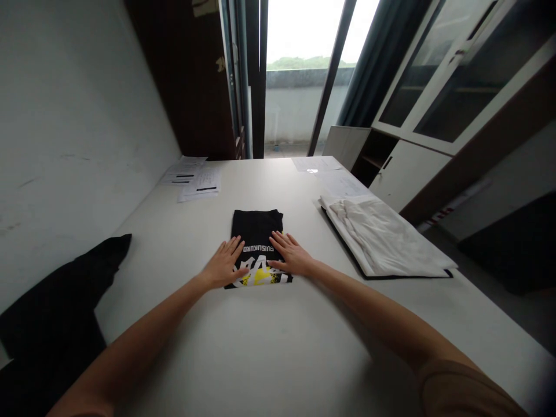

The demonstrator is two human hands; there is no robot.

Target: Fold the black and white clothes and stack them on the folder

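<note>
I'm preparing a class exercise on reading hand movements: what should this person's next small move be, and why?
Probably a light outward smoothing of the folded black cloth: the left hand and right hand already lie spread on it, one toward each side, and its far right corner looks slightly uneven.

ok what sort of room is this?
Probably an office or similar workroom, though nothing in view names it. Pointing that way: a large white table, printed sheets lying at its far left, and a white cabinet with glass-paned doors on the right.
</note>
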